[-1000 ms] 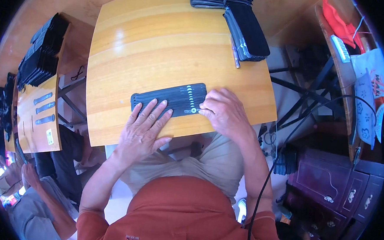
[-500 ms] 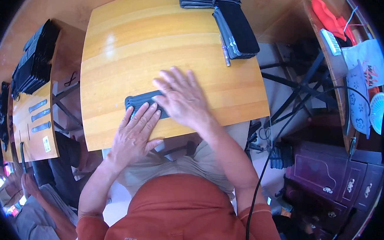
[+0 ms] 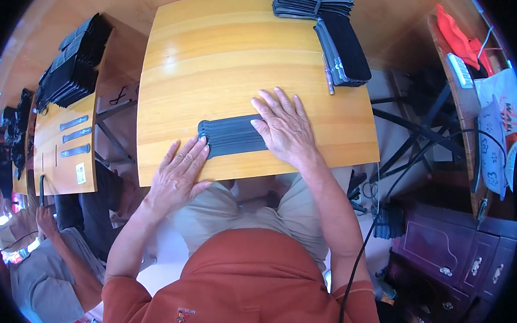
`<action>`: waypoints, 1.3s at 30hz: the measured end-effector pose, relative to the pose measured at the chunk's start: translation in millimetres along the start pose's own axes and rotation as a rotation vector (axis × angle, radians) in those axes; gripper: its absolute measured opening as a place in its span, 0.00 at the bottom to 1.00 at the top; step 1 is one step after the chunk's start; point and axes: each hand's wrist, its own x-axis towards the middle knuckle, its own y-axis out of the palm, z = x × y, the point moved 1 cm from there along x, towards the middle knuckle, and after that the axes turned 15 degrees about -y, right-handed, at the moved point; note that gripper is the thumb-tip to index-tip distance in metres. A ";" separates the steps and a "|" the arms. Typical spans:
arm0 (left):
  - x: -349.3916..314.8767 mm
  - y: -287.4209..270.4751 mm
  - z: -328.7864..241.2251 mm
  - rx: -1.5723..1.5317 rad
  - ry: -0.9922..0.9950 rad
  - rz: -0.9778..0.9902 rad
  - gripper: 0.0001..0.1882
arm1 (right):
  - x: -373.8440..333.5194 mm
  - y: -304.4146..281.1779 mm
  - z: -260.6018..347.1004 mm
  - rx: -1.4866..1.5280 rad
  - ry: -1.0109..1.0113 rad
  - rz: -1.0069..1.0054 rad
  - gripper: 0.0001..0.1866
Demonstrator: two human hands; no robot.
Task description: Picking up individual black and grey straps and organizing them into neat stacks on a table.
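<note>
On the wooden table (image 3: 217, 60) a row of dark grey fabric straps (image 3: 233, 135) lies flat, side by side, with rounded ends at the left. My left hand (image 3: 179, 175) rests at the row's lower left corner, fingertips touching the outer strap ends. Across the right end of the straps lies my right hand (image 3: 286, 131), palm down with fingers spread, hiding those ends. Neither hand grips anything.
A stack of dark straps (image 3: 343, 52) and a tied bundle (image 3: 313, 3) lie at the far right, beside a pen (image 3: 328, 74). On the left a side table (image 3: 65, 172) holds more stacks (image 3: 76, 64) and loose straps. A co-worker's hand (image 3: 46, 223) is nearby. A black cable (image 3: 364, 249) hangs at my right.
My right hand has slid right along the straps to their right end, uncovering their middle. My left hand has drawn back to their left edge. The whole view has shifted slightly.
</note>
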 end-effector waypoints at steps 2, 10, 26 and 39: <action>-3.8 2.8 0.4 -0.053 -0.019 -0.051 0.39 | 0.4 1.3 -0.4 -0.003 0.014 0.013 0.28; -4.9 16.8 -8.6 -0.150 -0.152 -0.205 0.40 | 4.6 -1.4 11.4 -0.146 0.017 0.024 0.28; 33.7 19.8 -51.1 -0.188 -0.284 -0.111 0.39 | 0.2 6.8 9.4 -0.097 -0.015 -0.055 0.27; 37.2 -0.1 -44.5 -0.318 -0.604 -0.255 0.23 | -13.7 9.4 -26.8 0.647 0.294 -0.820 0.11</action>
